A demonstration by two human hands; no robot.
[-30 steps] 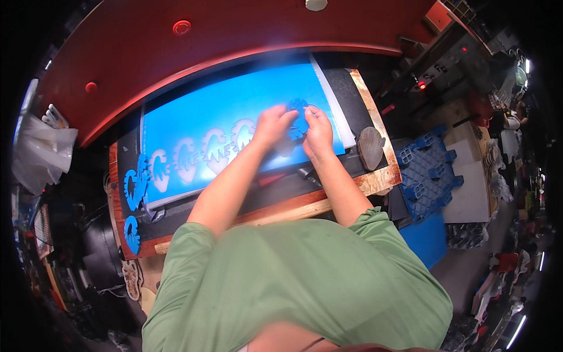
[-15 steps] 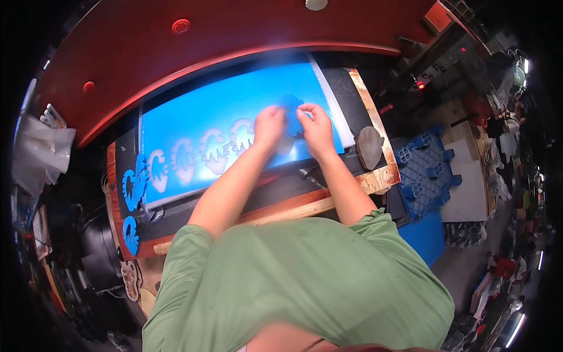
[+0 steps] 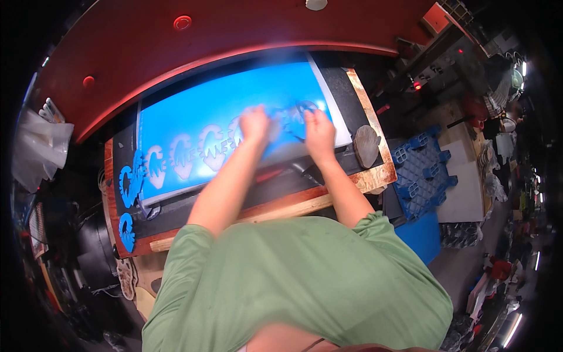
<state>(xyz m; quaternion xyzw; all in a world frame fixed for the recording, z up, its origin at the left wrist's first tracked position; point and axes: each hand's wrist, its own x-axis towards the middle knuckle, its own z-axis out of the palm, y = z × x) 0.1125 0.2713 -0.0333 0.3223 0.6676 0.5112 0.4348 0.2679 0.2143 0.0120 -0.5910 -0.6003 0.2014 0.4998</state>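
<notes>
A blue foam-like sheet point(image 3: 217, 97) lies before me, with a row of curved, toothed cut-out shapes point(image 3: 183, 155) showing pale along its near side. Over the right part of the sheet, my right hand point(image 3: 319, 132) pinches a blue toothed cut-out piece point(image 3: 295, 121), blurred by motion. My left hand point(image 3: 255, 124) is just left of it, fingers curled closed and smeared; whatever they hold is hidden. More loose blue cut-outs point(image 3: 126, 232) rest at the table's left end, some of them overlapping beside the sheet's corner.
Behind the sheet rises a red machine panel point(image 3: 234, 29) with a red button point(image 3: 182, 23). A round wooden block point(image 3: 367, 146) sits on the table's right side, near its wooden edge point(image 3: 381, 175). A blue plastic pallet point(image 3: 425, 170) stands farther right; plastic bags point(image 3: 44, 146) hang left.
My hands have moved apart: the left went slightly left, the right slightly right and nearer. The blue piece, earlier between both hands, is now at my right fingers.
</notes>
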